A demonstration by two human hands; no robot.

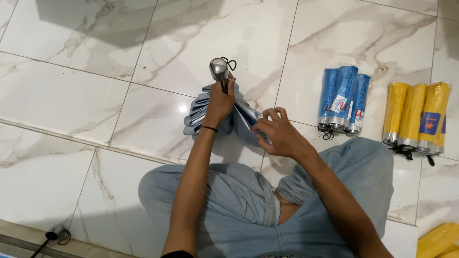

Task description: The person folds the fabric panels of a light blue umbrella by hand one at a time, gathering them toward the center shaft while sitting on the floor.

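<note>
two hands [220, 102] gripping pleated umbrella [201, 112]

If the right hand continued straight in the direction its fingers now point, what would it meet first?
The right hand points toward upper left, pinching the umbrella's grey-blue folds. Going on, it would probably press into that fabric first, then reach the left hand on the shaft; depth is unclear.

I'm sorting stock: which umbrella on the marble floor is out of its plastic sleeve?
The grey-blue folding umbrella gripped by the left hand, its folds pinched by the right hand. The blue bundle and yellow bundle remain sleeved.
</note>
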